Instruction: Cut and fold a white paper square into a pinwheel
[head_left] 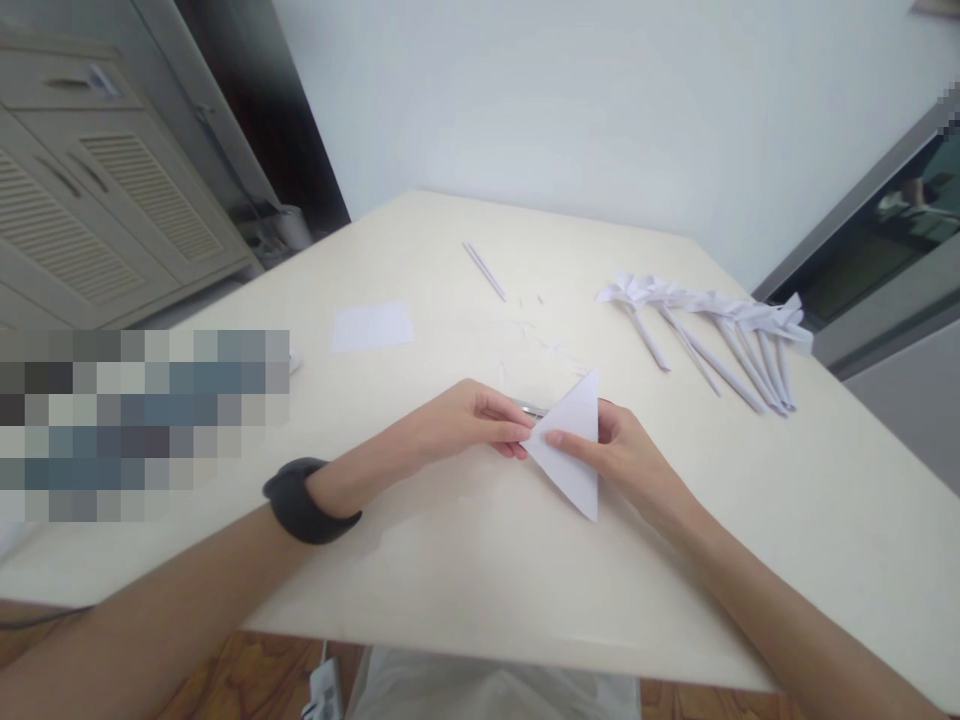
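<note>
A white sheet of paper folded into a triangle (pixel 576 410) is held up over the table, its long edge toward the right. My left hand (pixel 491 425) pinches the triangle's left corner between thumb and fingers. My right hand (pixel 619 445) grips it from the right, thumb flat on the front face and fingers behind, partly hidden. Just behind the paper, part of a shiny metal tool (pixel 531 408), perhaps scissors, shows; the rest is covered.
Several white paper flowers with rolled stems (pixel 712 305) lie at the right of the table (pixel 420 580). A stack of white paper (pixel 373 327) sits left of centre. Two thin paper rolls (pixel 484 271) and small paper scraps (pixel 551 345) are farther back.
</note>
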